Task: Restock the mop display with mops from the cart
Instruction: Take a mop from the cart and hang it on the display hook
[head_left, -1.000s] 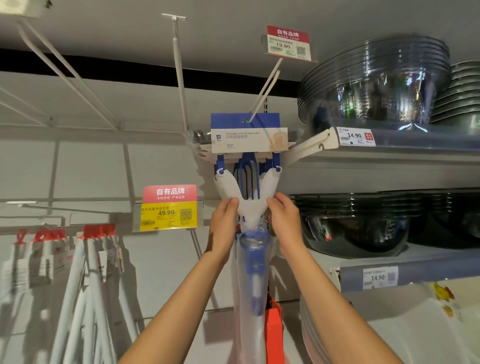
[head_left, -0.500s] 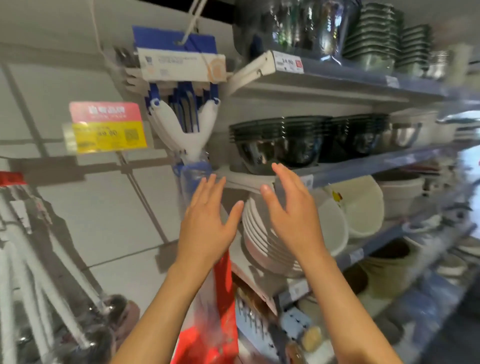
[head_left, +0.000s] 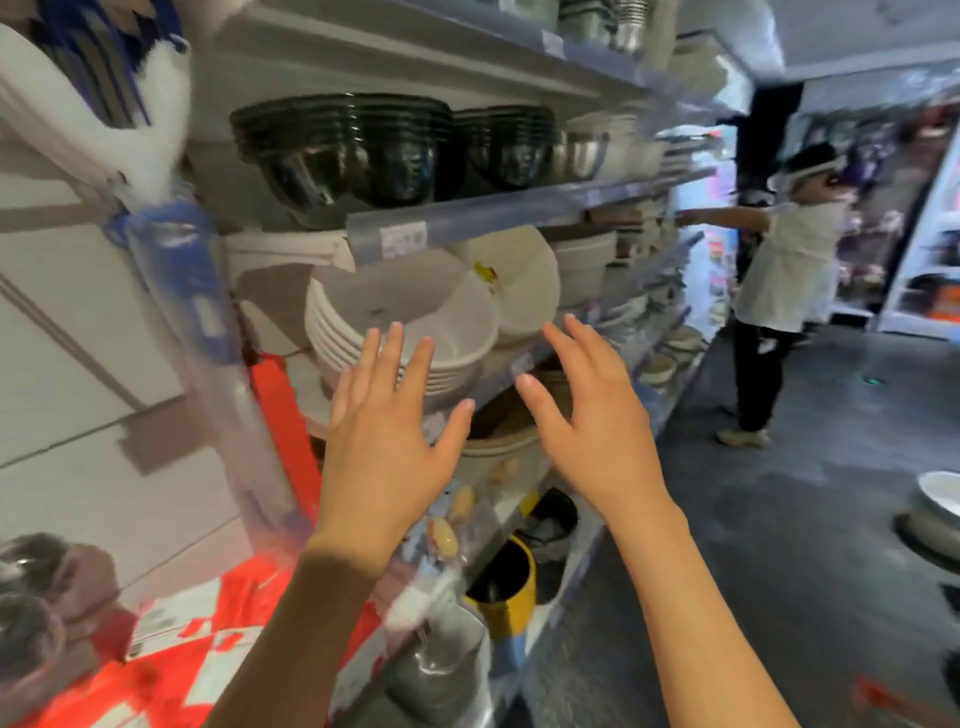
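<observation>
1. A shop aisle: shelves (head_left: 467, 208) of stacked bowls run down the left side, a grey floor stretches to the right, and a second person (head_left: 779, 270) in a white top reaches into the shelving farther along.

2. Both hands hang in the air before the shelving, holding nothing. The left hand (head_left: 384, 441) shows its back with fingers (head_left: 387, 353) straight and fanned apart; the right hand (head_left: 597, 421) likewise, fingers (head_left: 576, 343) spread and thumb out.

3. Just beyond the fingertips sits a stack of white basins (head_left: 405, 322); dark bowls (head_left: 353, 145) fill the shelf above.

4. The hung mop (head_left: 171, 260) lies up and to the left of the left fingers, apart from them. Its plastic-wrapped blue handle slants steeply downward from a white-and-blue head at the top left corner.

5. The left hand is the nearer one to that mop.

6. No cart shows here. Judging by the empty hands, the next mop has yet to be fetched, probably from somewhere right of the fingers or behind them.
</observation>
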